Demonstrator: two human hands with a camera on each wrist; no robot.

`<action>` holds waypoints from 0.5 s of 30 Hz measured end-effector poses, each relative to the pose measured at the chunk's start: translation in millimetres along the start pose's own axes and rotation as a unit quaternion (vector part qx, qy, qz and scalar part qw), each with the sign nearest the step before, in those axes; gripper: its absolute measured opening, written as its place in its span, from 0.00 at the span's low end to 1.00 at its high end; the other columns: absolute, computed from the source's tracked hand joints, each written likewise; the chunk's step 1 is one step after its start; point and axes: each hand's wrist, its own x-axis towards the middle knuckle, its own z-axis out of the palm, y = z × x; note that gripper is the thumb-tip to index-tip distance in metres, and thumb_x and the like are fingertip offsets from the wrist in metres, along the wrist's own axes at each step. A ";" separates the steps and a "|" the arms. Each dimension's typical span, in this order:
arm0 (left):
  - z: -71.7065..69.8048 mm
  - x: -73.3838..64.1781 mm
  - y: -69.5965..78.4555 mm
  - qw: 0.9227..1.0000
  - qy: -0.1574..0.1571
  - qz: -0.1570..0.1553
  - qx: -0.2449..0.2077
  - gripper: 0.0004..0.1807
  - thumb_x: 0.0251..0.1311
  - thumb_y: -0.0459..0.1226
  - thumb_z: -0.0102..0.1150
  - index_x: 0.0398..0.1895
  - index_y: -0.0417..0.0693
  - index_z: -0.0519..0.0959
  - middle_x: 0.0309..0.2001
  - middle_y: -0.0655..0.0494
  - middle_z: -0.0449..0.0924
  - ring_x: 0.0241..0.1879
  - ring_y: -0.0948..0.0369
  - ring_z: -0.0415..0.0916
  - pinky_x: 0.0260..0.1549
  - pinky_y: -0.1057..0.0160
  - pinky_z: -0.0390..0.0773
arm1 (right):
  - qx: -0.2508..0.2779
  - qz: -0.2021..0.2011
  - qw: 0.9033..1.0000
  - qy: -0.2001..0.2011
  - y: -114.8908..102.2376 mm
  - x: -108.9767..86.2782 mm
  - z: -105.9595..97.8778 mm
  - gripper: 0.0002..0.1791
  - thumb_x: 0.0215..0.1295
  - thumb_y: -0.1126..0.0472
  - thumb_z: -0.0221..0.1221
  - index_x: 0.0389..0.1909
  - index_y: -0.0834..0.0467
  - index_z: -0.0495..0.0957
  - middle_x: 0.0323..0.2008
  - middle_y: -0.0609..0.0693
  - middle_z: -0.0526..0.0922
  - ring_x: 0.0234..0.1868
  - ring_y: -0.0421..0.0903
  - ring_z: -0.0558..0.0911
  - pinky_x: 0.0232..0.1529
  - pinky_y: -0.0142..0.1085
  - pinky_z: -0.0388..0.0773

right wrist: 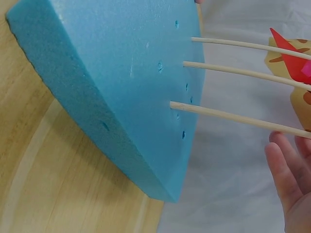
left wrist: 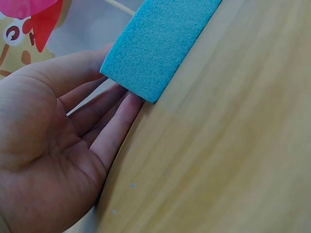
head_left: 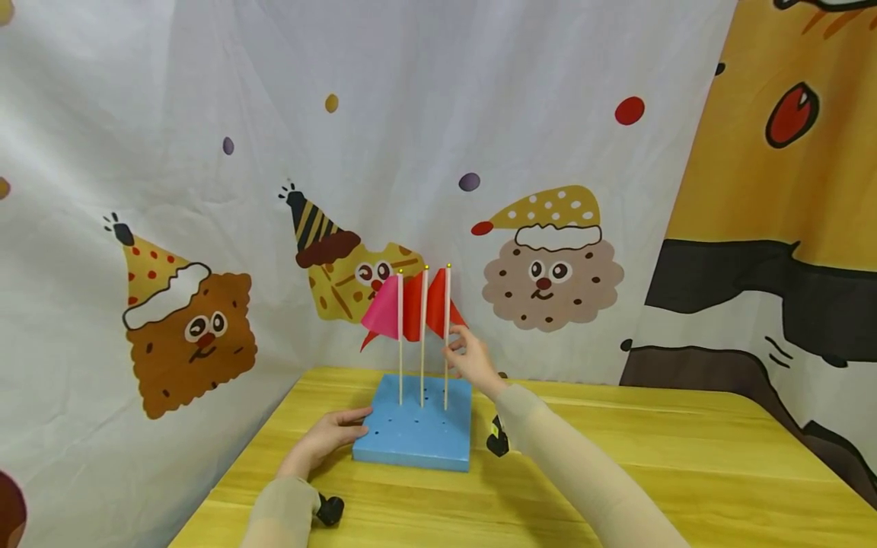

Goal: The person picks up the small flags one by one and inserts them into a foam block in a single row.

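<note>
A light blue foam block with small holes lies on the table, and three flags stand upright in it on thin wooden sticks. The left one is a pink flag; beside it are a middle red flag and a right red flag. My right hand pinches the stick of the right red flag partway up, below the cloth. In the right wrist view its fingertips are right at that stick. My left hand rests against the block's left side with fingers fairly straight.
The wooden table extends to the right of the block. Behind it hangs a white cloth printed with cartoon biscuits. A black strap piece shows at the right wrist and another at the left.
</note>
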 end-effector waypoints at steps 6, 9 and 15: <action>0.6 0.4 -0.3 1.000 -0.004 -0.006 -0.005 0.29 0.67 0.39 0.58 0.68 0.36 0.67 0.69 0.33 0.60 0.63 0.42 0.66 0.59 0.50 0.71 | -0.003 0.007 1.000 0.002 0.8 -0.7 -1.1 0.22 0.68 0.64 0.59 0.62 0.55 0.69 0.39 0.55 0.82 0.32 0.60 0.84 0.24 0.44 0.82; 0.9 -0.5 -0.6 1.000 -0.001 0.000 0.004 0.29 0.67 0.39 0.58 0.68 0.36 0.67 0.69 0.33 0.60 0.63 0.42 0.66 0.59 0.50 0.71 | -0.007 0.006 1.000 0.002 1.4 -0.3 -1.9 0.23 0.67 0.65 0.59 0.62 0.55 0.69 0.39 0.55 0.81 0.29 0.52 0.84 0.25 0.47 0.82; 0.5 -1.2 -1.5 1.000 0.001 0.010 0.008 0.29 0.68 0.39 0.57 0.69 0.36 0.66 0.69 0.33 0.59 0.64 0.41 0.65 0.59 0.49 0.71 | -0.016 -0.009 1.000 -0.001 4.4 0.9 -3.1 0.23 0.68 0.64 0.59 0.62 0.58 0.68 0.39 0.56 0.81 0.26 0.47 0.83 0.26 0.50 0.83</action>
